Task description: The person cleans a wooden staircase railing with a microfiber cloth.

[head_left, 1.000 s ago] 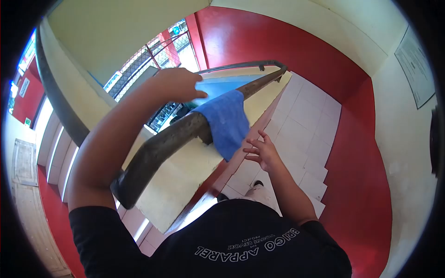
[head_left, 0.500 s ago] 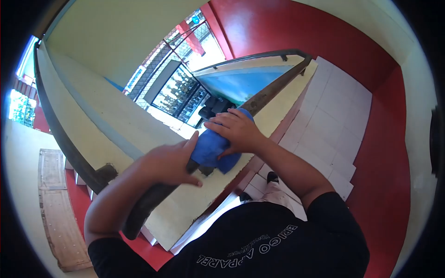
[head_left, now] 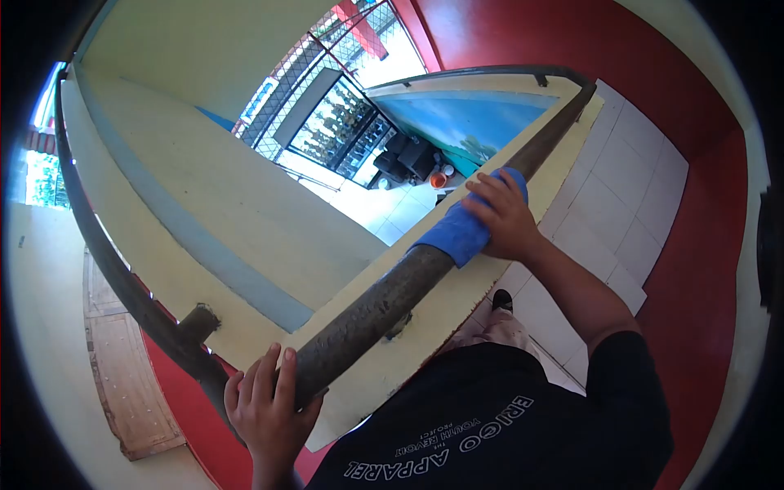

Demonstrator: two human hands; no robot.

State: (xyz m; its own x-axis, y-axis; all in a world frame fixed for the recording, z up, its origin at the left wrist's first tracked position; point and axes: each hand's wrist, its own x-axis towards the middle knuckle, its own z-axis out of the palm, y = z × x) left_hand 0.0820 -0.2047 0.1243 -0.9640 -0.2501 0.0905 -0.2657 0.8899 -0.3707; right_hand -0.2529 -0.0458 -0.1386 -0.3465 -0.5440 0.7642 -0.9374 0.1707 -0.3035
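A blue cloth (head_left: 457, 234) is draped over the dark metal handrail (head_left: 367, 314) that slopes along the top of a cream wall. My right hand (head_left: 505, 214) presses the cloth against the rail, fingers curled over its upper part. At the rail's lower end is my left hand (head_left: 268, 408), fingers stretched out and thumb apart, with no cloth in it. It appears to rest against the rail; the exact contact is partly hidden by the hand itself.
White-tiled stairs (head_left: 600, 196) run along the right, beside a red wall (head_left: 694, 220). A second handrail (head_left: 122, 282) curves down the left. Below stand a glass cabinet (head_left: 331, 131), black boxes (head_left: 412, 155) and an orange bucket (head_left: 438, 179). A worn wooden door (head_left: 135, 384) is at lower left.
My left hand has left the cloth's side and moved down to the rail's lower end. My right hand and the cloth now appear further up and right, and the view has shifted.
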